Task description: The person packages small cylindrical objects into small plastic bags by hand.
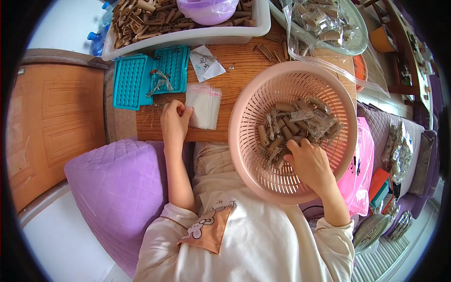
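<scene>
My right hand [307, 162] reaches into a pink slotted plastic basket [244, 155], thumb and forefinger apart over a heap of short brown tubes [291, 126]. Some tubes there are wrapped in clear film with thin wiry bits. My left hand [174, 120] rests at the table's front edge, fingers curled in, and what they hold, if anything, is hidden. Right beside its fingertips lies a stack of small clear plastic bags [204, 107]. Beyond it is a teal tray with round pockets [131, 82] and a second teal tray [177, 70] bearing a small wiry bundle [162, 81].
A white bin [188, 35] of brown pieces stands at the back, with a purple bowl [209, 11] on it. A tub [359, 33] of wrapped pieces is at the back right. A paper slip [206, 63] lies on the wooden table [235, 89]. Purple cushioning [117, 188] flanks my left.
</scene>
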Available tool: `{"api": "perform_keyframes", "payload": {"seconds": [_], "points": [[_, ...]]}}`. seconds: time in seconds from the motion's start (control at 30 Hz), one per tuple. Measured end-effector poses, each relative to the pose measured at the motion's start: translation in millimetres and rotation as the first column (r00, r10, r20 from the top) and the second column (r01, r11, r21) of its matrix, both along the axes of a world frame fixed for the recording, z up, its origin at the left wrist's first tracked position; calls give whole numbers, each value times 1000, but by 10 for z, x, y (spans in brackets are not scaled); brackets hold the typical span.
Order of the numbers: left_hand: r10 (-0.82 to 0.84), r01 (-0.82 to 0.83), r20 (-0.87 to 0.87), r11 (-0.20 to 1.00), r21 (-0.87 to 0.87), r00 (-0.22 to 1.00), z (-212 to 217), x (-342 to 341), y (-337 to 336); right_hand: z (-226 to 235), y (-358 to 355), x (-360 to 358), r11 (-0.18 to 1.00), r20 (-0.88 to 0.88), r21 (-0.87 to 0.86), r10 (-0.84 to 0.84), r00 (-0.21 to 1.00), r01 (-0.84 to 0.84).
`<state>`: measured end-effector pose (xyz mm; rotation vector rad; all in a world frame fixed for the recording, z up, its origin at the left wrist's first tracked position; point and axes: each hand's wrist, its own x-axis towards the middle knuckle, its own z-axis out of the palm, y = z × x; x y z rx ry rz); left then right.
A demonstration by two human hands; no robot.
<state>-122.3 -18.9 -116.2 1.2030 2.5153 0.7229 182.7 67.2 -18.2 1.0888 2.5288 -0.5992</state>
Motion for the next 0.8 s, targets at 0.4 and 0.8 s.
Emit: {"api": "perform_keyframes", "payload": {"seconds": [0.4,0.8], "points": [[-208,-376,920,865,332,333,511,274,-183,103,-40,109,651,-628,-729,-759,174,211],[-396,122,898,898,423,-194,951,1493,-13,185,-16,-96,279,-271,-767,-957,-103,-578]]}}
